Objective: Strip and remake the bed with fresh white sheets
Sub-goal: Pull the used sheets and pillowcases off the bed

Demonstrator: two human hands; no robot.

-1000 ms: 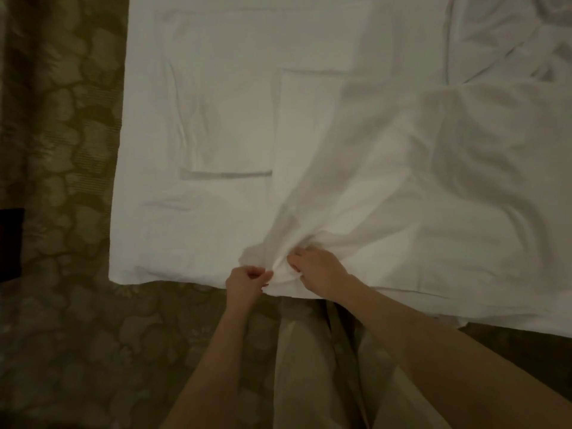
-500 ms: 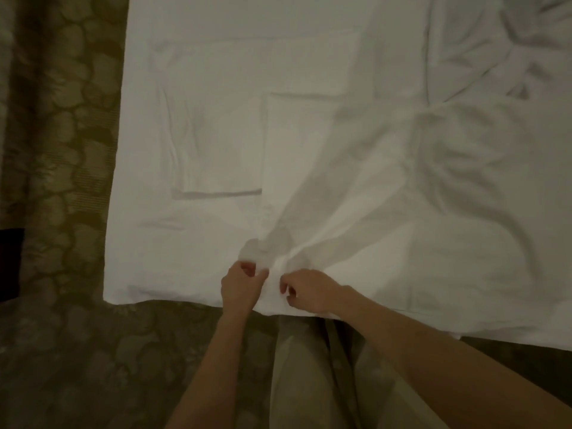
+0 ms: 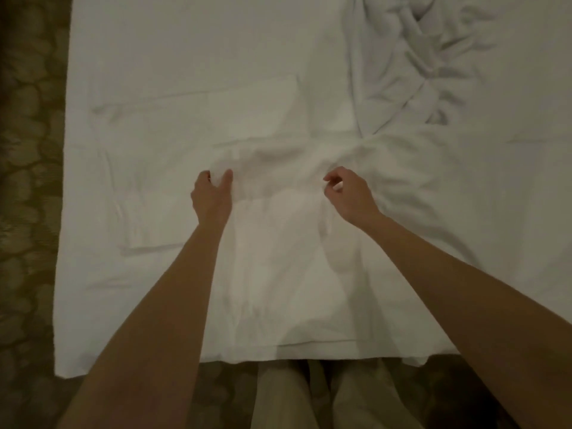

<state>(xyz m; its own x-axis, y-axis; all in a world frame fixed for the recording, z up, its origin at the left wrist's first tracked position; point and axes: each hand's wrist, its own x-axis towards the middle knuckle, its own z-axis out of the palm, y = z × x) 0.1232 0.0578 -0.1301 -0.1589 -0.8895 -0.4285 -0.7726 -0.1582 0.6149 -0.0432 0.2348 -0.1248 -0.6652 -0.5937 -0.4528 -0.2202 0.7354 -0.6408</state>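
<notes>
Hands: two, both bare-armed, reaching out over the bed from the near edge.
Left hand (image 3: 212, 196): thumb and fingers curl round a raised fold of the white sheet (image 3: 278, 274), pinching it.
Right hand (image 3: 348, 193): fingertips are drawn together on a small tuck of the same sheet, well apart from the left hand.
Sheet: one visible, spread flat across the bed; its near hem lies along the near edge, smooth on the left with square fold creases, bunched into wrinkles (image 3: 433, 63) at the far right.
Writing: no label or lettering can be read.
Legs: light trousers (image 3: 288, 397) show below the near hem.
Floor: olive carpet (image 3: 28, 181) with a rounded pebble pattern, along the left and near sides.
Light: dim and warm.
</notes>
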